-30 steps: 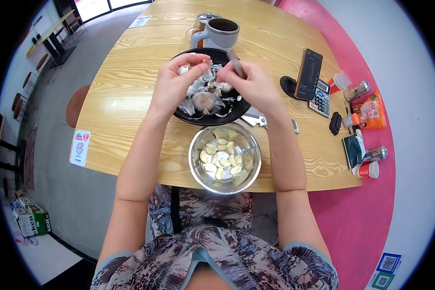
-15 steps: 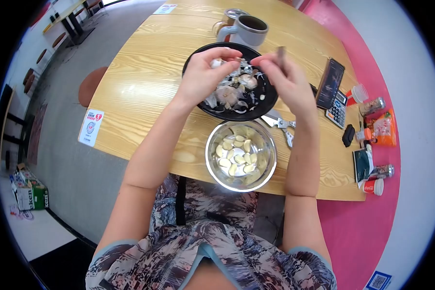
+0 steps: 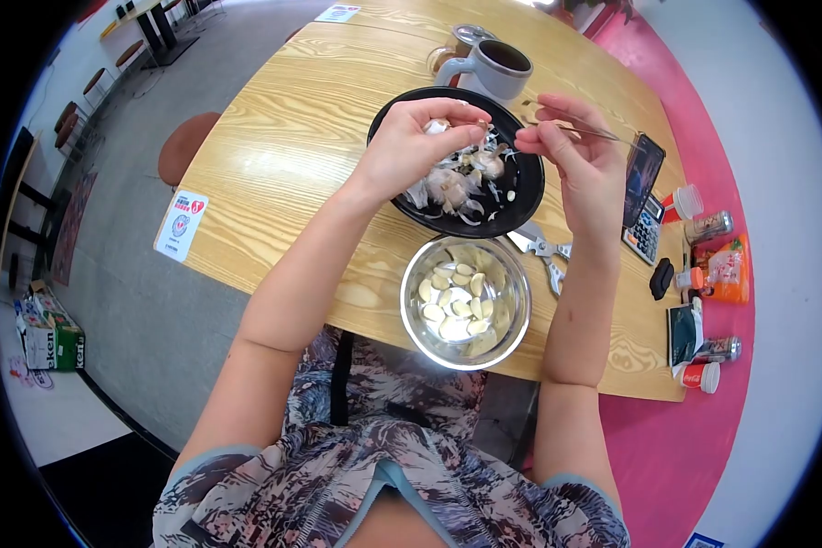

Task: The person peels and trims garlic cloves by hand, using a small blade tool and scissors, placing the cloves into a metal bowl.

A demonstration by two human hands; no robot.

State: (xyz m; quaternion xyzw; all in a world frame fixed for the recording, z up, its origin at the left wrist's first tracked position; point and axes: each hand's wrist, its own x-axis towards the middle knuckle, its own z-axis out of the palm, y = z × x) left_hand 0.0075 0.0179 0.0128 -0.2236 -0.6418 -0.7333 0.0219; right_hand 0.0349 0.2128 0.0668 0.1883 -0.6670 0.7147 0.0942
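My left hand [image 3: 422, 142] is over the left side of a black plate [image 3: 511, 212], its fingers closed in a pinch on a small piece of garlic [image 3: 480, 128]. My right hand [image 3: 575, 151], at the plate's right edge, has its fingers closed on thin metal tweezers [image 3: 584, 125]. On the plate lie garlic skins [image 3: 452, 187] and a garlic bulb [image 3: 489, 164]. Just below the plate stands a steel bowl [image 3: 409, 315] with several peeled cloves [image 3: 461, 309] in it.
A grey mug [image 3: 500, 68] and a lidded glass jar [image 3: 470, 38] stand behind the plate. Scissors [image 3: 541, 248] lie right of the bowl. Farther right are a phone [image 3: 644, 173], a calculator [image 3: 644, 233], a black case [image 3: 662, 279], paper cups [image 3: 700, 376] and an orange packet [image 3: 726, 274].
The view has shifted, so the table items sit farther right. My right hand has moved away from my left hand and turned, and the tweezers now lie nearly level across its fingers.
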